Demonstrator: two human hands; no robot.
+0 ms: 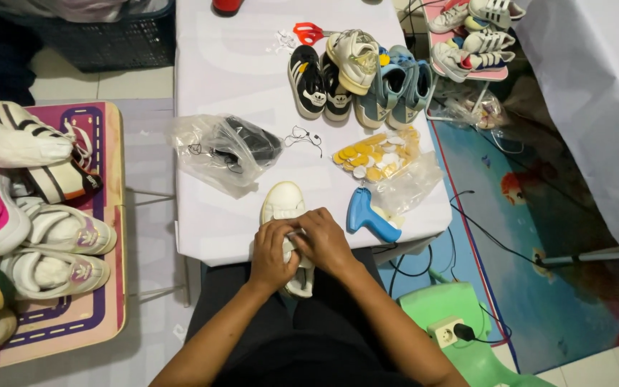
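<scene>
A small cream-white shoe [283, 202] lies at the near edge of the white table [238, 64], toe pointing away from me. My left hand [272, 256] and my right hand [326, 241] are both closed over its middle and heel, fingers meeting at the lacing area. The back half of the shoe is mostly hidden under my hands. A blue handheld tagging gun [368, 215] lies just right of my right hand.
A clear bag of yellow and white round tags [381, 159], a plastic bag with dark items [225, 149], several small shoes [356, 75] and red scissors [308, 32] lie on the table. A side table with sneakers [44, 215] stands left; a green stool with a power strip [460, 333] sits right.
</scene>
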